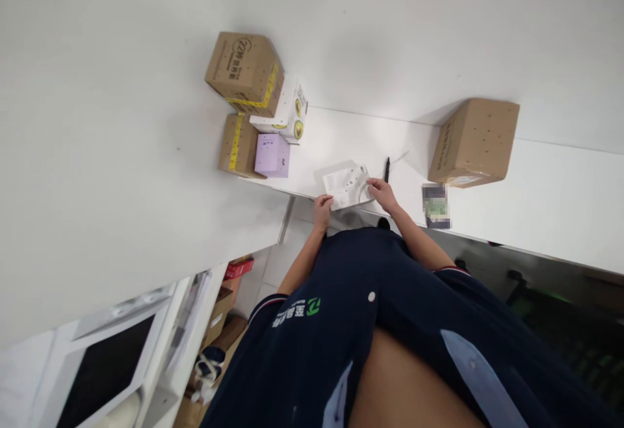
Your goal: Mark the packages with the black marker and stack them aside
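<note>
Two hands on one sheet: left hand (pixel 322 207) pinches the near-left corner of the white paper slip (pixel 347 185), fingers curled shut around its edge; right hand (pixel 381 192) rests on the slip's right edge, fingers partly bent and pressing or gripping it, exact hold too small to tell. Slip sits just above centre frame, lying mostly flat on the white tabletop (pixel 536 187) with its near corner hanging over the front edge. Black pen (pixel 387 169) lies just beyond the right hand, apart from it. Upper left of frame: a stack of cartons, brown box (pixel 245 71) on top, a white box (pixel 288 113) and a lilac box (pixel 272 155) beside a lower brown carton (pixel 236 144). Another brown box (pixel 474 142) stands right of centre, well apart from the slip, with a blurred small item (pixel 435 205) near the tabletop edge in front of it. Risks, as a judgement: the slip is thin and overhangs the edge, so uneven pull between the two hands could crease or tear it, or it could slide off to the floor if the left pinch lets go. A right-hand sweep could knock the pen and roll it off.
</note>
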The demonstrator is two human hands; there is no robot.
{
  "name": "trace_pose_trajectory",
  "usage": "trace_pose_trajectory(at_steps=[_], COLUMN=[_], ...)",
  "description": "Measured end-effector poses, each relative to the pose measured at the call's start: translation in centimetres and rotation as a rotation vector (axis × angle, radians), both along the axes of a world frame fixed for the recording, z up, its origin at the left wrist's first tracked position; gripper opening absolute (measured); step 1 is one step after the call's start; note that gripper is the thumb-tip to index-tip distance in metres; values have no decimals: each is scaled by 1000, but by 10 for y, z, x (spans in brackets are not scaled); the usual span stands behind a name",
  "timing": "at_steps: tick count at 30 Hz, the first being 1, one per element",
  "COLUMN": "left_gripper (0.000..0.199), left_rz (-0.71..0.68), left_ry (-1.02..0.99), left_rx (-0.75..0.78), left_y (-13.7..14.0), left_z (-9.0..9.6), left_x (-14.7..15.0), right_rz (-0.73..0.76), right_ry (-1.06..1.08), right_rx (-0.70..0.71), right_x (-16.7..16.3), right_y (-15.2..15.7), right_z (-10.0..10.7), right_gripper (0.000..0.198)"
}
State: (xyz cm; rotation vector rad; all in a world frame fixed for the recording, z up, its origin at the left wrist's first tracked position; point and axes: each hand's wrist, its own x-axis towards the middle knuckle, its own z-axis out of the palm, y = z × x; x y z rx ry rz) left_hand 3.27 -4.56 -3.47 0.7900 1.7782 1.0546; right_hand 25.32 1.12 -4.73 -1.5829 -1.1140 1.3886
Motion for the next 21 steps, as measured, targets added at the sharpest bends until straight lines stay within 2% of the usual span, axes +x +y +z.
trace_pose_trajectory(at_steps=[3, 5, 9, 13, 17, 19, 21], left_gripper=[15, 15, 18, 26, 31, 33, 35], left_rz=[-108, -185, -286, -408, -576, -581, -552], left_ry=[96, 193, 472, 666, 725, 756, 791], left_rx=[-61, -70, 13, 84, 139, 130, 91], left_y=[1, 2, 0, -1, -1, 0, 3], left_z=[-5, -5, -1, 5, 9, 10, 12], left_x=[-2, -1, 5, 13, 20, 22, 23], right_rz=[51, 30, 1, 134, 204, 149, 40], right_ry=[-191, -344, -583, -697, -687, -597, -403], right_rx=[-42, -26, -16, -62, -74, -104, -155], right_x=[9, 18, 36, 39, 34, 34, 36], right_y=[6, 14, 31, 37, 42, 46, 48], right_z=[-2, -4, -9, -14, -18, -19, -15], right_gripper=[29, 32, 50, 65, 54, 46, 42])
